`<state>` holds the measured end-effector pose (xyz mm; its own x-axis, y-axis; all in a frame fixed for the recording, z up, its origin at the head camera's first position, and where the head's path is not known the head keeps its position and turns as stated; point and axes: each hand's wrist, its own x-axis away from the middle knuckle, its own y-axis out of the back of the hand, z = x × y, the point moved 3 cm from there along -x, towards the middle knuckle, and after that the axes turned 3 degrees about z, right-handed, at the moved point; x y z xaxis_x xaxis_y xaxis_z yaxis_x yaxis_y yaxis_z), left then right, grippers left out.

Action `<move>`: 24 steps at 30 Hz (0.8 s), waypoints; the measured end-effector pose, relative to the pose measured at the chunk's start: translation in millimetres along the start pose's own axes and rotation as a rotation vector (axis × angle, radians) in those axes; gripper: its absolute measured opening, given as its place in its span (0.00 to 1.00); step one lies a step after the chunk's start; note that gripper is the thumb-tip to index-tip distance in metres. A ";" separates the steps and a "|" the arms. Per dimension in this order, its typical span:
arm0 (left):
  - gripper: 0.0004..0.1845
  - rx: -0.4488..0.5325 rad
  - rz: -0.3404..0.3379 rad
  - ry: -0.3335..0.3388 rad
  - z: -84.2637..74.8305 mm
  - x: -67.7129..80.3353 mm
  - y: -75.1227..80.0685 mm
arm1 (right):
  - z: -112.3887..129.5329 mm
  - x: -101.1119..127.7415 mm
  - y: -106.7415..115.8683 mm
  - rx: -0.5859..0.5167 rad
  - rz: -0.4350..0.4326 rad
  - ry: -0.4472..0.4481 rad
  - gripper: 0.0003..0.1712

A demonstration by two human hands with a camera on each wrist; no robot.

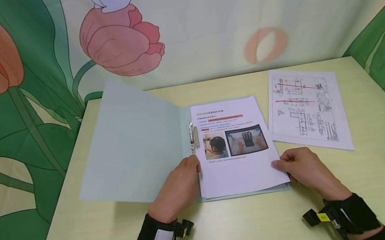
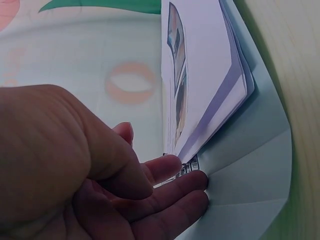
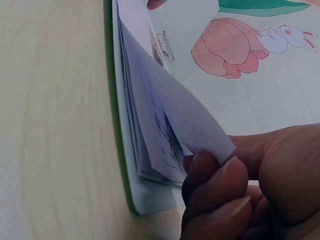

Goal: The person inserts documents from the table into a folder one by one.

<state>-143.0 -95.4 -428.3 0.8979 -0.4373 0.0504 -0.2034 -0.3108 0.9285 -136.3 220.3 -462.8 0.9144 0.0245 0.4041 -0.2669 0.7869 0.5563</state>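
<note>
Head view shows our left hand resting at the spine of an open pale-green paper folder, fingers laid nearly straight beside the folder's small metal clip. From the left wrist view those fingers lie relaxed and flat, their tips touching the clip end just under the stack's edge — nothing is gripped there.

Our right hand is at the lower right corner of the white printed sheets with two photographs that lie in the folder's right half. In the right wrist view the thumb and curled fingers pinch the corner of the topmost sheet, which is lifted clear of the pages beneath while the rest of the stack stays flat on the folder's back cover.

The folder's front cover lies opened out beyond our left hand, its far edge raised a little off the pale yellow-green table. Beyond our right hand, apart from the folder, a separate white sheet with line drawings and red strokes lies flat. Behind the table hangs a cloth backdrop printed with pink tulips and green leaves.
</note>
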 end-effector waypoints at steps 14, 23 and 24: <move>0.06 -0.001 -0.013 -0.023 1.0 0.4 -0.1 | 2.9 0.8 -4.9 -0.014 0.005 0.007 0.15; 0.07 -0.001 -0.024 -0.041 0.1 1.7 0.2 | 3.3 1.0 -6.9 -0.019 -0.001 -0.003 0.15; 0.08 -0.003 -0.028 -0.041 0.0 1.7 0.0 | 3.0 0.9 -7.2 -0.017 0.000 -0.005 0.15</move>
<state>-141.5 -96.2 -428.2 0.8866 -0.4625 0.0090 -0.1769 -0.3211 0.9304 -134.5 212.8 -464.2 0.9128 0.0212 0.4078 -0.2614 0.7974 0.5438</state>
